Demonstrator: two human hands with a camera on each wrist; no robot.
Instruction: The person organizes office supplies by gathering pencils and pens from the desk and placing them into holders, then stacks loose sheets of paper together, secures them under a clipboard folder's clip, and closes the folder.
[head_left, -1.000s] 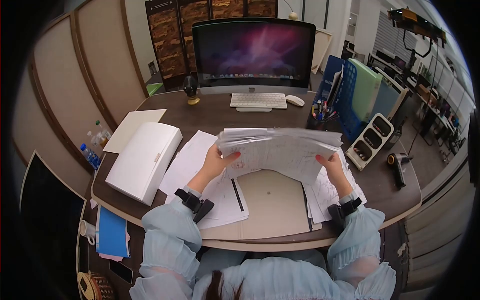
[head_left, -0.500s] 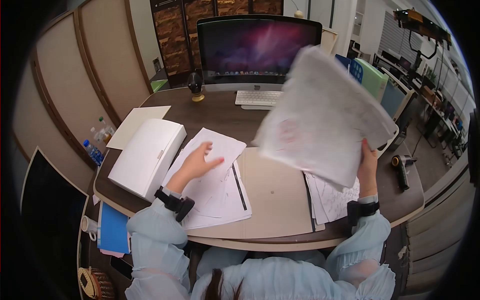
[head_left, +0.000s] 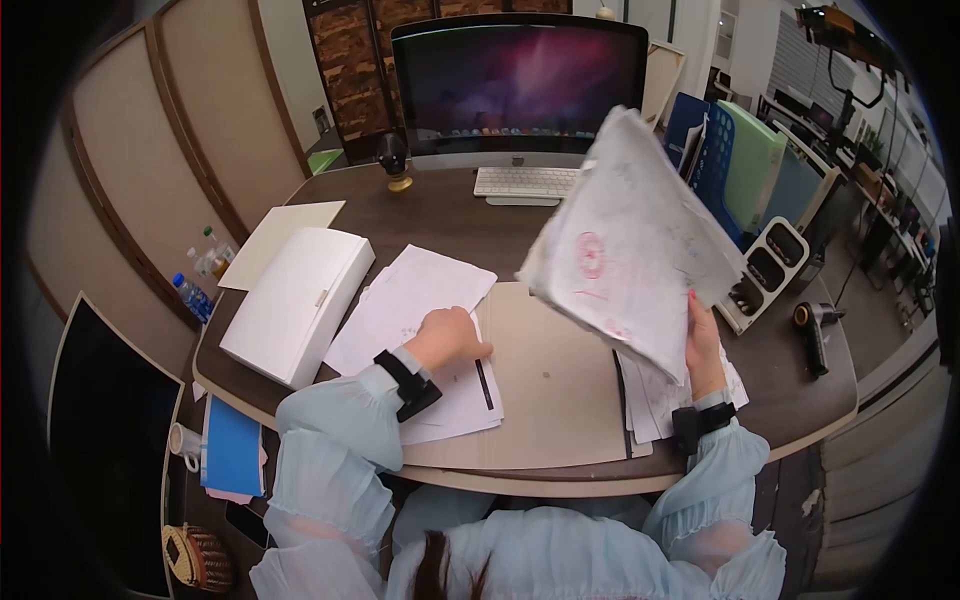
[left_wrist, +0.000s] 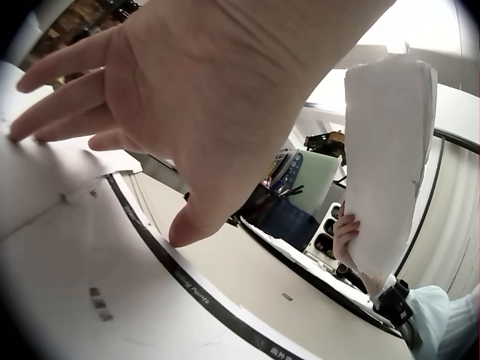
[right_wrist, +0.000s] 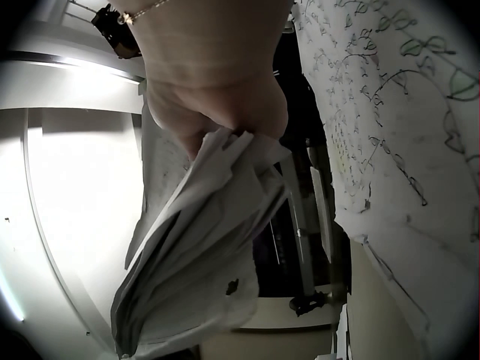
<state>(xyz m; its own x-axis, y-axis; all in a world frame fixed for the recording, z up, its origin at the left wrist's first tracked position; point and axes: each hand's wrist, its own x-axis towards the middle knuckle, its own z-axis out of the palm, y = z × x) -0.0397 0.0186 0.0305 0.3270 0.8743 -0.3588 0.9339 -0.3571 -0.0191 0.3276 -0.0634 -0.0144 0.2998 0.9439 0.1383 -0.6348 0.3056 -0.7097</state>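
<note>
My right hand (head_left: 705, 352) grips a thick stack of papers (head_left: 632, 235) by its lower right edge and holds it up, tilted, over the right of the desk. A red round stamp shows on its front sheet. In the right wrist view the sheets (right_wrist: 202, 262) fan and bend below the hand. My left hand (head_left: 447, 338) is over the loose papers (head_left: 385, 325) on the left, and in the left wrist view its fingers (left_wrist: 67, 112) stretch out at the sheets. Between the two piles lies an open beige folder (head_left: 555, 400), dark strips along its sides.
A white box file (head_left: 295, 305) lies at the left. Behind are a monitor (head_left: 520, 85) and keyboard (head_left: 525, 182). To the right stand a file rack (head_left: 712, 175), a power strip (head_left: 765, 275) and a black handheld tool (head_left: 815, 335). Drawn-on sheets (head_left: 645, 405) lie right of the folder.
The left hand let go of the stack and came down over the left papers. The right hand carried the stack up and to the right, turning it to a slant.
</note>
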